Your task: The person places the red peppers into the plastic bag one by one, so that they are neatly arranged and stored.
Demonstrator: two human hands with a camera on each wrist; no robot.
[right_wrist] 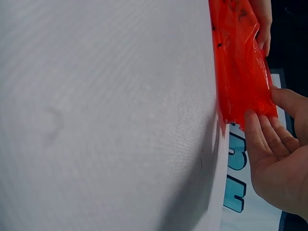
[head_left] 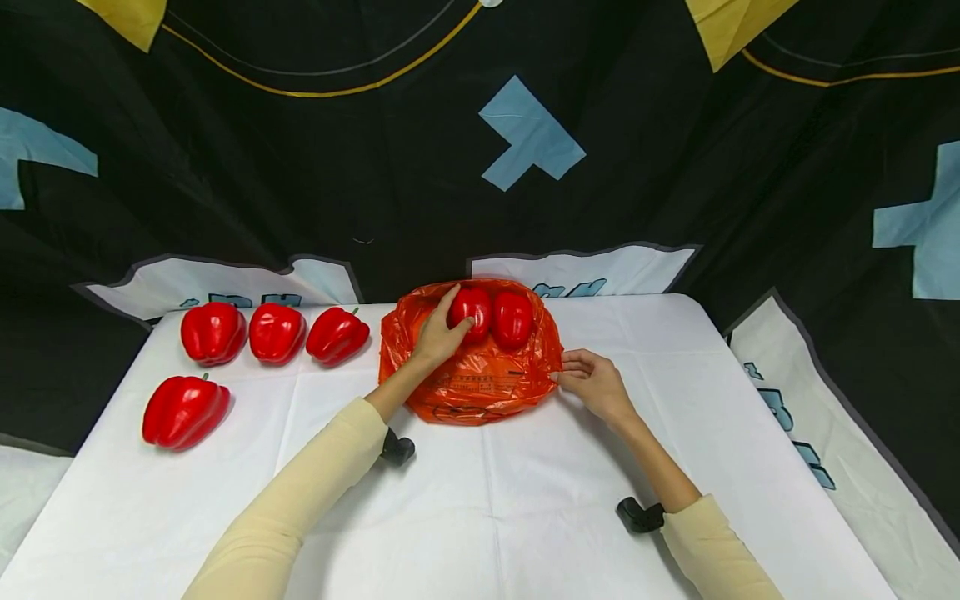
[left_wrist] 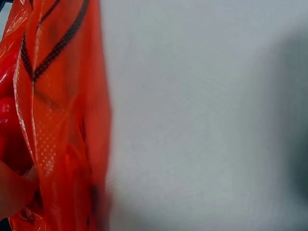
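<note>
An orange-red plastic bag [head_left: 480,385] lies spread with its mouth facing up at the table's far middle. Two glossy red bell peppers sit side by side in it, a left one [head_left: 476,307] and a right one [head_left: 513,321]. My left hand [head_left: 438,335] reaches inside and holds the left pepper between thumb and fingers. At the bag's right rim, my right hand [head_left: 596,385] pinches the plastic; the right wrist view shows the thumb on one side of the bag [right_wrist: 243,72] and the fingers on the other. Bag folds hide most of my left hand in the left wrist view.
Three red bell peppers stand in a row at the back left: one [head_left: 213,333], a second [head_left: 277,333] and a third [head_left: 337,336]. Another bell pepper [head_left: 185,412] lies nearer on the left. White cloth covers the table [head_left: 465,517]; a dark curtain [head_left: 360,183] hangs behind.
</note>
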